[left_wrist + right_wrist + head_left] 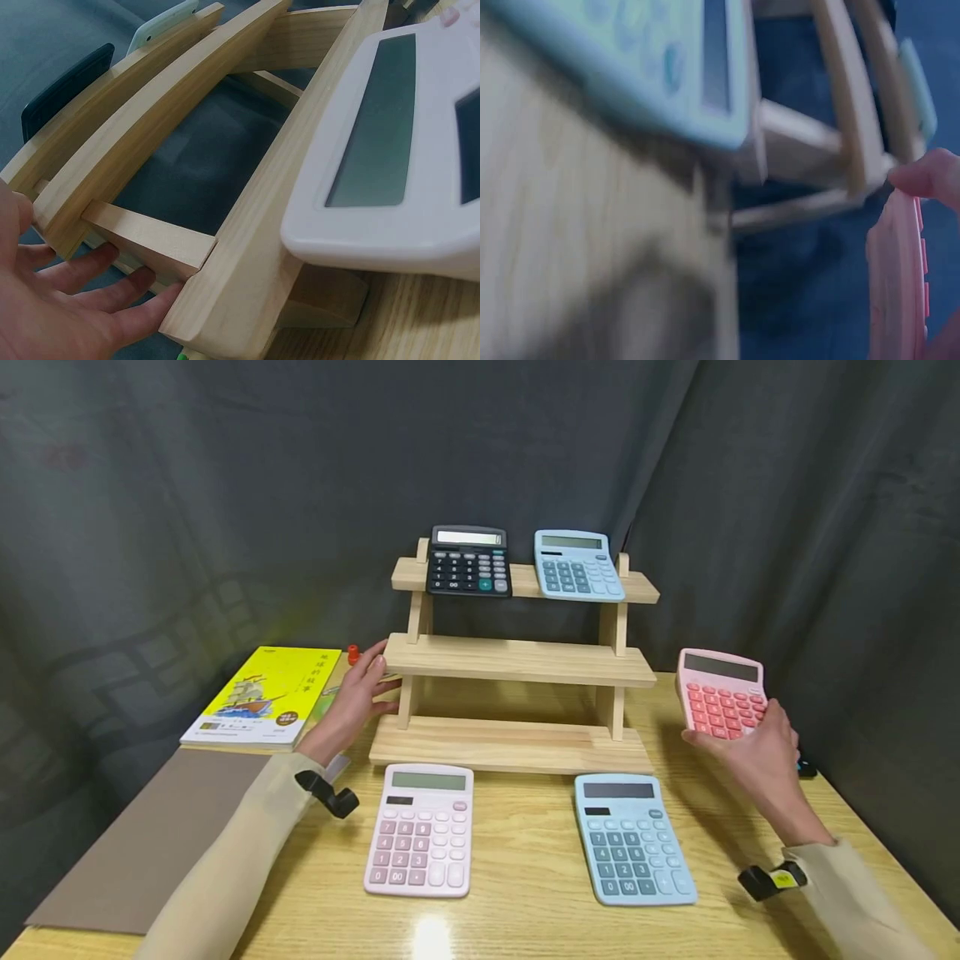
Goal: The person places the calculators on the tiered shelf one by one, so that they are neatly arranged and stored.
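Observation:
My right hand (761, 760) grips a pink calculator (722, 693) by its lower end, holding it up to the right of a three-step wooden shelf (517, 660). In the right wrist view the pink calculator (896, 285) shows edge-on, with the thumb at its edge. At the shelf's left side is my left hand (356, 697), its fingers spread against the side frame under the middle step. A black calculator (468, 562) and a light blue calculator (577, 566) lean on the top step. A pale pink calculator (420, 831) and another light blue calculator (633, 839) lean at the bottom step's front.
A yellow book (262, 693) lies at the left, behind a flat brown board (157, 835). Close by stands a small red object (354, 654). A dark curtain (480, 443) hangs behind the wooden table (517, 918). Something small and dark (806, 769) lies behind my right hand.

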Available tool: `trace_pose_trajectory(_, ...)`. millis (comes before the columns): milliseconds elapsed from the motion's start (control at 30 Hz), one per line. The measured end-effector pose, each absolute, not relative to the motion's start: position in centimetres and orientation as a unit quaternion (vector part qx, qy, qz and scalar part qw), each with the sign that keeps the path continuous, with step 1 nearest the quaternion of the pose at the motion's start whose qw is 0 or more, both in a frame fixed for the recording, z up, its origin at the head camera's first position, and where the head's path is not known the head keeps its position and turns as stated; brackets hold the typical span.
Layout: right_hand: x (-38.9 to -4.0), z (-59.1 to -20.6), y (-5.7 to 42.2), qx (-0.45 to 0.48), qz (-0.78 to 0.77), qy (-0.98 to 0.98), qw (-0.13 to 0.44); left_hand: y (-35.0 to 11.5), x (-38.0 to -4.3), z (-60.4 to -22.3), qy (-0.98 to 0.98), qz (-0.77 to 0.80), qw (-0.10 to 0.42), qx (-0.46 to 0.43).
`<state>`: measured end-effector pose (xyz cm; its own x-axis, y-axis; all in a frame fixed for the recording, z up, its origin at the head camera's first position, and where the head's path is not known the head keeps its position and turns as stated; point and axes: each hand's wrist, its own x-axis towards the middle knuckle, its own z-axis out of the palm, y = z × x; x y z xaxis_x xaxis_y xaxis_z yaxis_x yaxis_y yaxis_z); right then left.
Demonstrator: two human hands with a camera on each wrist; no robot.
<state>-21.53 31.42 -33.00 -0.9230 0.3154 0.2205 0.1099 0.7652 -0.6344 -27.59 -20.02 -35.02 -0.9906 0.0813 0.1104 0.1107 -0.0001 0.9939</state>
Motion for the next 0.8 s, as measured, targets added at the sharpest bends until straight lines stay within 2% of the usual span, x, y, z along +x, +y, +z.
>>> trace_pose_trajectory(267, -19.7, -30.9, 27.2, -0.045, 0.339, -0.922, 0.182, -20.0, -27.6, -34.9, -0.710, -0.701, 0.009, -0.068)
trace_pose_trajectory(400, -19.5, -30.6, 23.9, -0.001, 0.350, -0.921, 0.173, -20.0, -27.6, -34.9, -0.714, -0.696, 0.013, -0.069)
trace_pose_trajectory(533, -20.0, -30.4, 20.8, 0.022, 0.357, -0.922, 0.147, -20.0, -27.6, -35.0, -0.715, -0.695, 0.011, -0.071)
trace_pose_trajectory(800, -22.4, -30.2, 15.3, 0.047, 0.359, -0.923, 0.133, -20.0, -27.5, -35.0, -0.714, -0.697, 0.011, -0.072)
